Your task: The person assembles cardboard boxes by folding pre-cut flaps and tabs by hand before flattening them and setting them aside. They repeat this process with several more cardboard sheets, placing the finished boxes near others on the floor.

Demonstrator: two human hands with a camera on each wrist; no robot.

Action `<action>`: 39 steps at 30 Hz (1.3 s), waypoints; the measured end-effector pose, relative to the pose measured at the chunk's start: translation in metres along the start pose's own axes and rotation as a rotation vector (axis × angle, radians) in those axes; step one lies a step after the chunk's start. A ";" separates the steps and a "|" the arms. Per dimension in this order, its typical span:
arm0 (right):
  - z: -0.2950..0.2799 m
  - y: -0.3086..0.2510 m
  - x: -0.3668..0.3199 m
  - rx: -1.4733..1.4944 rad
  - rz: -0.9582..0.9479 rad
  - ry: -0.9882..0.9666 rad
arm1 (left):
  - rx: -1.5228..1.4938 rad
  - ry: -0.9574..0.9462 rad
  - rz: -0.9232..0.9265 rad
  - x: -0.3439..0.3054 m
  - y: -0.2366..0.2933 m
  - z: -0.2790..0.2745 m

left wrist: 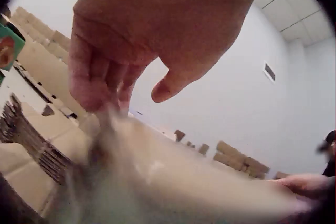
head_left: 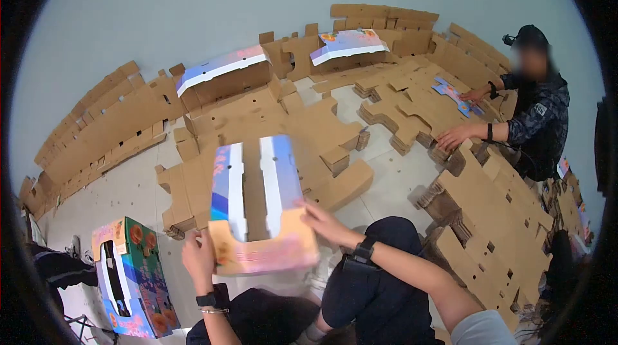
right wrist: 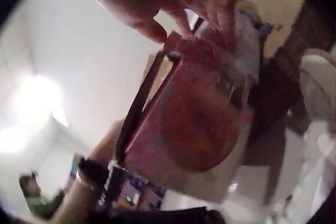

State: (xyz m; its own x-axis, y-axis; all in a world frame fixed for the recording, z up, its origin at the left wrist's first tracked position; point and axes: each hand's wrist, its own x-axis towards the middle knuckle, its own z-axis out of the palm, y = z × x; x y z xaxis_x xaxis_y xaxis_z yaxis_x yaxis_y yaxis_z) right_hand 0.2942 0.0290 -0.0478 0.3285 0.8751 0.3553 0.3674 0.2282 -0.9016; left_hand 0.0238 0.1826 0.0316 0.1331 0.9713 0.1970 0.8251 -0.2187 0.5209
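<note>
A printed carton in purple, white and peach, with a long gap down its top, is in front of the person. At its near left corner is the left hand. In the left wrist view, fingertips of the left hand touch the blurred carton edge, with the thumb apart from it. On the carton's right side, the right hand grips near the edge. The right wrist view shows the right hand with thumb and fingers around a corner of the carton's patterned side.
Another printed carton stands at lower left. Stacks of flat brown cardboard spread right and ahead. Two partly folded printed pieces lie near the wall. At right, another person has both hands on cardboard.
</note>
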 end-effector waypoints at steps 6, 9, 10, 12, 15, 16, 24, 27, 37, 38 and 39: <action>-0.040 0.010 0.031 0.129 0.369 -0.068 | 0.040 -0.017 0.124 -0.021 0.011 0.031; -0.039 -0.004 0.041 -0.038 0.358 -0.086 | -0.193 -0.137 0.055 -0.016 0.008 0.029; -0.037 0.001 0.040 -0.228 0.275 -0.079 | -0.358 -0.198 0.025 -0.012 0.002 0.033; -0.029 0.008 0.037 -0.208 0.267 -0.045 | -0.344 -0.233 0.108 -0.004 -0.013 0.042; -0.031 0.007 0.039 -0.194 0.400 -0.100 | -0.425 -0.303 0.149 -0.007 -0.029 0.056; -0.032 0.002 0.041 -0.210 0.533 -0.192 | -0.531 -0.330 0.108 -0.008 -0.029 0.058; -0.031 0.004 0.035 -0.122 0.434 -0.155 | -0.843 -0.616 -0.255 -0.001 -0.024 0.039; -0.037 -0.012 0.044 -0.150 0.468 -0.200 | -0.707 -0.647 -0.244 0.001 -0.010 0.028; -0.041 -0.076 0.039 -0.572 0.471 -0.104 | 0.007 -0.252 0.000 -0.018 0.018 -0.004; -0.041 -0.081 0.036 -0.578 0.455 -0.107 | 0.066 -0.144 0.107 -0.019 0.016 -0.004; -0.037 -0.086 0.029 -0.610 0.419 -0.132 | 0.061 -0.129 0.104 -0.021 0.015 -0.004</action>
State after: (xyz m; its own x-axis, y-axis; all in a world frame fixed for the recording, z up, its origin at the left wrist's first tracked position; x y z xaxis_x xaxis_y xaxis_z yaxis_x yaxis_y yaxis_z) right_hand 0.3043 0.0190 0.0497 0.4543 0.8892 -0.0548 0.6640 -0.3790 -0.6445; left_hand 0.0312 0.1586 0.0388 0.2857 0.9485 0.1371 0.8344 -0.3166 0.4512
